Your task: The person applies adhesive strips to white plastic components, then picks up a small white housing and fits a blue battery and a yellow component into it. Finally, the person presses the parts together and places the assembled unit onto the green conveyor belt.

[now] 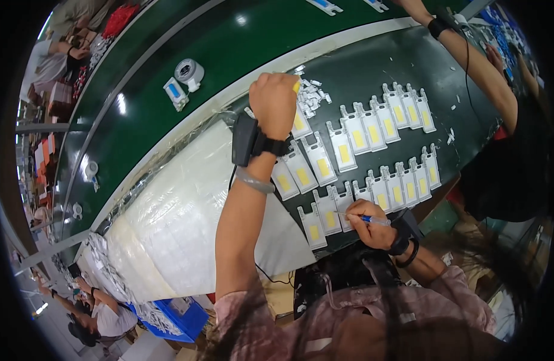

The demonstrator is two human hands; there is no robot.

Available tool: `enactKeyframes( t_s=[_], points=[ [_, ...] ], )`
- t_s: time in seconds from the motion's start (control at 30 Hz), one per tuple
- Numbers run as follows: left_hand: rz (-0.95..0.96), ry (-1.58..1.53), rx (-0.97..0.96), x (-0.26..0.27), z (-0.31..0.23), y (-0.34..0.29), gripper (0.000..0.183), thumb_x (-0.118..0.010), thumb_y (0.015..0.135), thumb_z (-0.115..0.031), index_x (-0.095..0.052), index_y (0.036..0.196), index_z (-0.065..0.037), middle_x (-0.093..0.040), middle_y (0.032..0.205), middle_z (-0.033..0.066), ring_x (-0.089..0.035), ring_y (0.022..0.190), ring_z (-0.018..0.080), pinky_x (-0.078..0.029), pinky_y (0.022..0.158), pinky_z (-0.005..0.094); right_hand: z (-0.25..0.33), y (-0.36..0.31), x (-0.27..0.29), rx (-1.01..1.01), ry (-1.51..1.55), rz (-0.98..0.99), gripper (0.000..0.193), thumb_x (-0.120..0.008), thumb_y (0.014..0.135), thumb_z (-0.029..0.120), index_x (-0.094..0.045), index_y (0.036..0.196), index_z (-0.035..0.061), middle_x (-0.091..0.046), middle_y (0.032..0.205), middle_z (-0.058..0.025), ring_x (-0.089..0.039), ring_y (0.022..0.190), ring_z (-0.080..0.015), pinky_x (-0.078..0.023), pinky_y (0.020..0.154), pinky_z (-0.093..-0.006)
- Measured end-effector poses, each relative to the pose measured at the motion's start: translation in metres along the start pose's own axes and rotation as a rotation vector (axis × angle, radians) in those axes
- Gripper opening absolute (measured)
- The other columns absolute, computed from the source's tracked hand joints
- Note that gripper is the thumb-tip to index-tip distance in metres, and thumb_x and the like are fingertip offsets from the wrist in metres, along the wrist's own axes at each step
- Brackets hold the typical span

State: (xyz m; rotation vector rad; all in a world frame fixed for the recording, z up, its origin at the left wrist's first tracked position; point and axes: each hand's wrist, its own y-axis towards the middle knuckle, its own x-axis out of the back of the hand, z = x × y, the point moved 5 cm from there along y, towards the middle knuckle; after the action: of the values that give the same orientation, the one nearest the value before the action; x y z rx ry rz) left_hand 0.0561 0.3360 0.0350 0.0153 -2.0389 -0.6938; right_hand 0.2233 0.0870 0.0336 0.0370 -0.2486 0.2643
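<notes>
Dark green bench [169,102] spanning the view, with a long white padded sheet [181,210] lying along its near edge. Right of the sheet, rows of white plastic holders [373,150], each with a yellow rectangle at its middle, laid flat side by side on the dark strip of the bench. Beyond the holders, at their far end, a small heap of white plastic bits [313,96]. Left hand [274,102] raised over the far end of the holder rows, just beside the heap, grip clenched around a small yellow piece [296,86] peeping out at the fingertips. Right hand [373,224] low at the near row of holders, grip closed on a thin blue-tipped tool [366,219], its point touching a holder. Black band with a black box [246,139] on the left wrist. Far left of the sheet, a white tape roll [189,71] standing on the green surface. Another person's arm [475,60] reaching in past the holders at the far right.
</notes>
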Motion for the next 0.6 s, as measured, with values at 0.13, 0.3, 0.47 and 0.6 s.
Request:
enactKeyframes(
  t_s=[0.13,0.3,0.47,0.6],
  points=[
    [0.107,0.226,-0.007,-0.022,-0.004,0.030,0.024,-0.063,0.076,-0.009,-0.076,0.095,-0.018,-0.071,0.091,0.0033,-0.062,0.090,0.0243,-0.046,0.075,0.0397,-0.003,-0.002,0.005,-0.003,0.032,-0.030,0.004,-0.059,0.091,0.002,-0.057,0.094,0.0003,-0.061,0.083,-0.0142,-0.060,0.070,-0.0282,-0.047,0.062,-0.0337],
    [0.248,0.489,-0.261,-0.052,-0.021,0.031,0.009,-0.060,0.078,-0.011,-0.069,0.078,-0.010,-0.068,0.081,0.0045,-0.061,0.087,0.0228,-0.044,0.074,0.0401,-0.006,-0.001,0.012,0.049,0.008,-0.046,0.003,-0.059,0.091,0.001,-0.057,0.093,0.0002,-0.061,0.083,-0.0143,-0.059,0.069,-0.0291,-0.047,0.061,-0.0338],
    [0.233,0.460,-0.234,-0.042,-0.016,0.032,0.012,-0.060,0.078,-0.012,-0.067,0.086,-0.007,-0.067,0.088,0.0067,-0.063,0.089,0.0247,-0.047,0.072,0.0407,0.001,0.002,0.021,0.066,0.025,-0.060,0.003,-0.060,0.091,0.002,-0.057,0.092,-0.0007,-0.061,0.083,-0.0150,-0.060,0.069,-0.0293,-0.046,0.062,-0.0333],
    [0.015,-0.033,0.065,-0.005,-0.020,0.006,0.021,-0.063,0.078,-0.003,-0.070,0.098,-0.007,-0.064,0.092,0.0127,-0.063,0.087,0.0331,-0.051,0.077,0.0419,-0.003,-0.006,0.033,-0.024,0.031,-0.056,0.004,-0.053,0.095,0.004,-0.055,0.095,0.0001,-0.061,0.088,-0.0132,-0.059,0.080,-0.0234,-0.047,0.073,-0.0331]
  ],
)
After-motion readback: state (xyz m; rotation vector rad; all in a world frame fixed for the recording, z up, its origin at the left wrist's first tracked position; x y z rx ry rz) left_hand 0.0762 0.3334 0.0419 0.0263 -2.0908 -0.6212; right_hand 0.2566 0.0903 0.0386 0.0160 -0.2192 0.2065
